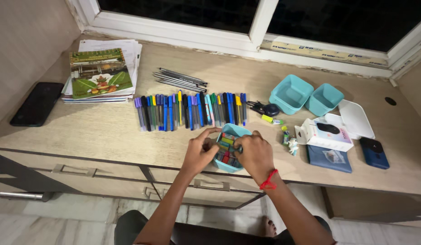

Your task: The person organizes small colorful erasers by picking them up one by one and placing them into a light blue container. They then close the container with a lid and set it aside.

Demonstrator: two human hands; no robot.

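Plainly, the counter [106,131] carries everything here, and the teal tub [230,152] under the hands sits close to its front edge — the main risk, as I judge it. A push from either hand could slide the tub off the edge and spill its small coloured blocks [226,146] onto the floor. The left hand [199,152] has its fingers curled at the tub's left rim, and the right hand [255,153] has its fingers bent over the right side, pinching at something small among the blocks; whether either is truly clamped on a piece I cannot tell, since the knuckles hide the tips.

Just behind the tub lies a long row of pens [190,111], near enough that a raised wrist could knock the near ends and roll them out of line. A stack of books and papers [100,72] and a dark phone [37,103] rest well apart to the left. To the right stand two more teal tubs [305,96], a white lid [357,119], an open box with a mouse [326,132] and — nearest the right hand — a few tiny figures [290,141] that a sweeping elbow might scatter.
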